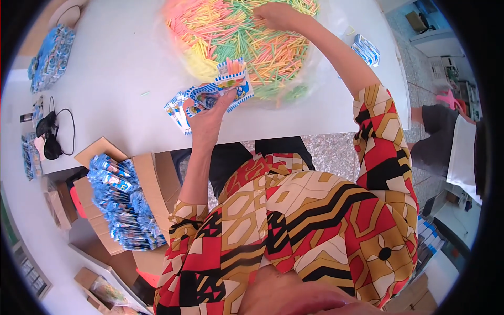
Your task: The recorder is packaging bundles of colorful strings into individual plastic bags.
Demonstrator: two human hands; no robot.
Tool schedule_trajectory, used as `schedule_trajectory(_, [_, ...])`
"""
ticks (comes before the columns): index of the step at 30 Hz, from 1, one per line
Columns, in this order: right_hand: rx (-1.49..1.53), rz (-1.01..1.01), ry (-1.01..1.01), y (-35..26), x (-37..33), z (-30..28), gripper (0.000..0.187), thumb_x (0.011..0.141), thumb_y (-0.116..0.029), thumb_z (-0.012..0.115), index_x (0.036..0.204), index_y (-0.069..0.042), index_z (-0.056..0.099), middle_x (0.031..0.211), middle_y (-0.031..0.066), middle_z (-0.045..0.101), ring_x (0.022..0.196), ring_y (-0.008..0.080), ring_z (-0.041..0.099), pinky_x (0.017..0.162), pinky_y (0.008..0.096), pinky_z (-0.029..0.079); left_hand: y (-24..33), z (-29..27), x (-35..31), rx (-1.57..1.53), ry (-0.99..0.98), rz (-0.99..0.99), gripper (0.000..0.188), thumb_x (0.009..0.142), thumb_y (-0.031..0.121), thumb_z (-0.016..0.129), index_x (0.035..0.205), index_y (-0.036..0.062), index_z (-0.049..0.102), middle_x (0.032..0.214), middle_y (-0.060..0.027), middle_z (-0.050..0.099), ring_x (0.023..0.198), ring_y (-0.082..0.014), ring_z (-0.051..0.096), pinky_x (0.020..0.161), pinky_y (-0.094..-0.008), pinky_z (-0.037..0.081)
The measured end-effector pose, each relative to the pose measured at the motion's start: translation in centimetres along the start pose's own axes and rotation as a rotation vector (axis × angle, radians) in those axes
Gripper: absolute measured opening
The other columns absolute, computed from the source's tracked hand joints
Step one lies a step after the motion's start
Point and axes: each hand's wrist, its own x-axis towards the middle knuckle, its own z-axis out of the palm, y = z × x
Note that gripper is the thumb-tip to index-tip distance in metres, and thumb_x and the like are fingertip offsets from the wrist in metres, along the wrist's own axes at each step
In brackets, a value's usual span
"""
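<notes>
My left hand (207, 123) grips several small blue-and-white packets (181, 107), fanned out above the near part of the table. From the open top of one packet, orange-pink sticks (233, 66) poke out. A large heap of thin pastel sticks (236, 37) in pink, yellow, green and orange lies beyond it on clear plastic sheeting (281, 97). At the far side of the heap is my right hand (273, 16), its fingers curled down among the sticks. Whatever those fingers hold is hidden.
More flat packets (366, 50) lie on the white table (121, 63) at the right. A cardboard box (155, 178) full of filled blue packets (126, 210) stands below left. Bundled packets (52, 58) and a black cabled object (50, 134) sit far left. Another person (441, 136) is at the right.
</notes>
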Motion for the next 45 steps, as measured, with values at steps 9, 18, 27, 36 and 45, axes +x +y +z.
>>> schedule_trajectory(9, [-0.022, 0.050, -0.124, 0.1, 1.0, 1.5, 0.014, 0.078, -0.011, 0.056, 0.085, 0.001, 0.057, 0.082, 0.0213, 0.060, 0.078, 0.0374, 0.060, 0.068, 0.0458, 0.046, 0.4, 0.2, -0.1, 0.000, -0.020, 0.027, 0.018, 0.077, 0.004, 0.074, 0.092, -0.0003, 0.064, 0.088, -0.0024, 0.065, 0.081, -0.0081, 0.061, 0.073, -0.0225, 0.048])
schedule_trajectory(18, [0.110, -0.175, 0.417, 3.0, -1.8, 3.3, 0.014, 0.082, -0.013, 0.055, 0.075, -0.002, 0.056, 0.079, 0.0166, 0.059, 0.071, 0.0329, 0.059, 0.065, 0.0398, 0.047, -0.8, 0.0, 0.0, 0.002, -0.001, -0.081, 0.022, 0.075, 0.012, 0.077, 0.091, 0.0016, 0.066, 0.088, -0.0005, 0.063, 0.079, -0.0054, 0.055, 0.077, -0.0203, 0.042])
schedule_trajectory(27, [0.165, 0.161, 0.269, 2.2, -4.2, 1.7, 0.031, 0.082, -0.028, 0.061, 0.067, -0.002, 0.057, 0.057, 0.0077, 0.054, 0.052, 0.0138, 0.052, 0.050, 0.0312, 0.042, -0.8, 1.1, 0.3, -0.004, -0.028, -0.099, 0.029, 0.075, 0.011, 0.078, 0.097, 0.0003, 0.064, 0.092, -0.0009, 0.064, 0.084, -0.0051, 0.055, 0.081, -0.0204, 0.040])
schedule_trajectory(36, [1.285, 0.028, 0.281, -10.0, -9.2, -8.8, 0.007, 0.082, -0.005, 0.066, 0.086, 0.000, 0.062, 0.076, -0.0002, 0.062, 0.066, 0.0084, 0.056, 0.060, 0.0243, 0.045, -1.6, 1.2, 0.0, 0.061, -0.072, -0.156, 0.037, 0.079, 0.015, 0.075, 0.103, -0.0011, 0.053, 0.096, -0.0018, 0.064, 0.090, -0.0059, 0.056, 0.089, -0.0239, 0.039])
schedule_trajectory(45, [0.882, -0.080, 0.091, -13.9, -10.3, -10.3, 0.007, 0.082, -0.010, 0.066, 0.086, -0.004, 0.065, 0.072, 0.0003, 0.061, 0.066, 0.0053, 0.053, 0.058, 0.0215, 0.041, -1.1, 1.6, -0.1, 0.112, -0.126, -0.078, 0.037, 0.078, 0.012, 0.076, 0.102, -0.0013, 0.052, 0.095, -0.0067, 0.064, 0.087, -0.0081, 0.058, 0.083, -0.0224, 0.043])
